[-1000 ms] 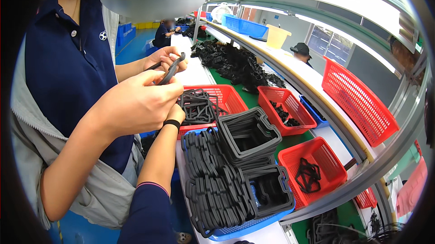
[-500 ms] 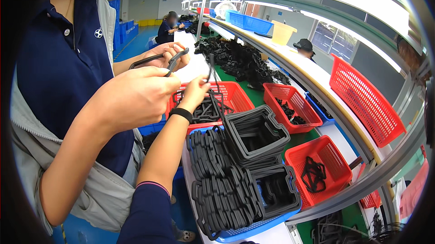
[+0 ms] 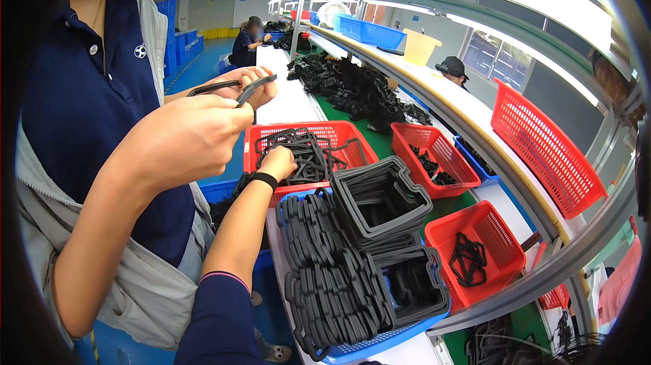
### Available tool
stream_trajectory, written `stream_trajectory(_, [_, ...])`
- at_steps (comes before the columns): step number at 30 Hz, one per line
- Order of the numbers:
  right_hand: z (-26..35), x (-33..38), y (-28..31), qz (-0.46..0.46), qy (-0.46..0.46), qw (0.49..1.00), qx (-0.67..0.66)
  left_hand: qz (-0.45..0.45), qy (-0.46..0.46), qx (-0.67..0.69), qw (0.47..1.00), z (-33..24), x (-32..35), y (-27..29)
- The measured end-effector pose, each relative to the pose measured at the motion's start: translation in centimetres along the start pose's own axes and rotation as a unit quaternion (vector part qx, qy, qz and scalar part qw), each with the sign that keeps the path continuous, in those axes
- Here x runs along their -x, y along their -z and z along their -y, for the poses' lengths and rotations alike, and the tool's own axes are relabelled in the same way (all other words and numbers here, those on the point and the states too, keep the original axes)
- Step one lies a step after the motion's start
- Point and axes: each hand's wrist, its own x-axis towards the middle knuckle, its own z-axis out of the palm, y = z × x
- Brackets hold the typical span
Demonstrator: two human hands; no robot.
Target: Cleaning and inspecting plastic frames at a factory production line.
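Note:
My left hand (image 3: 278, 163), with a black band on its wrist, reaches into a red basket (image 3: 254, 144) of loose black frames (image 3: 298, 142). Its fingers are curled closed on a frame in that heap, which they partly hide. Closer to me, a blue basket (image 3: 366, 348) bears stacks of similar black frames (image 3: 339, 300), some standing on edge in rows and others nested flat (image 3: 380, 199). My right hand is out of view. At the left a co-worker's two hands (image 3: 196, 131) hold a bent black frame (image 3: 252, 90).
A red basket (image 3: 434, 269) with a few black pieces and another red basket (image 3: 407, 136) stand to the right. A dark heap of parts (image 3: 359, 90) lies farther off on the green bench. A shelf rail (image 3: 468, 124) runs along the right, carrying a tilted red basket (image 3: 542, 151).
My left hand has come down from above the red basket into its heap of frames. The frame it was raising no longer stands up in the air. The co-worker's hands have shifted slightly left.

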Motion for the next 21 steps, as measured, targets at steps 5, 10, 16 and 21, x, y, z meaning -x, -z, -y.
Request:
stream_trajectory(5, [1.0, 0.2, -0.2, -0.008, -0.009, 1.0, -0.009, -0.161, -0.033, 0.309, 0.937, -0.4, -2.4, 2.0])
stream_trajectory(10, [1.5, 0.2, -0.3, -0.011, -0.014, 1.0, -0.014, -0.126, -0.105, 0.305, 0.938, -2.0, -2.2, 1.4])
stream_trajectory(16, [2.1, 0.2, -0.4, -0.018, -0.019, 0.999, -0.018, 0.032, -0.118, 0.203, 0.971, -0.9, -1.2, -0.2])
stream_trajectory(21, [2.4, 0.2, -0.3, -0.021, -0.021, 0.999, -0.02, -0.045, 0.002, 0.031, 0.999, 1.8, -1.6, -1.1])
